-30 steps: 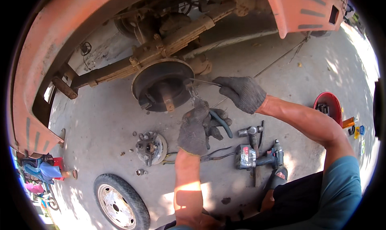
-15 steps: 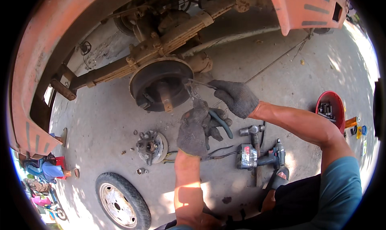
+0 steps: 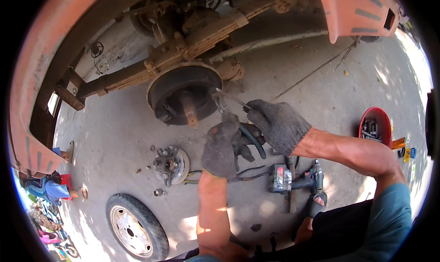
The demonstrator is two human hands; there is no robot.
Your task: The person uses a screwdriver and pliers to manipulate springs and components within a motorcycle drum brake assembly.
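My left hand (image 3: 220,145), in a dark grey work glove, is closed around pliers with dark green handles (image 3: 253,140). Their metal jaws reach up to the right edge of the dark round brake assembly (image 3: 172,89), where a rusty axle end (image 3: 189,107) sticks out. In my right hand (image 3: 282,124), also gloved, is a thin metal rod-like tool (image 3: 233,97), pinched near its lower end. The rod's upper tip is at the brake's right edge, close to the plier jaws. What exactly the jaws grip is too small to tell.
Leaf springs (image 3: 197,42) run above the brake under an orange body panel (image 3: 362,10). On the concrete lie a studded hub (image 3: 169,166), a wheel (image 3: 156,225), a cordless impact wrench (image 3: 316,177) and a hammer (image 3: 292,202). A red bucket (image 3: 388,129) of metal parts stands right.
My right hand has moved down and slightly right, drawing the rod's lower end with it and now covering the hammer's head. My left hand stays nearly in place on the pliers.
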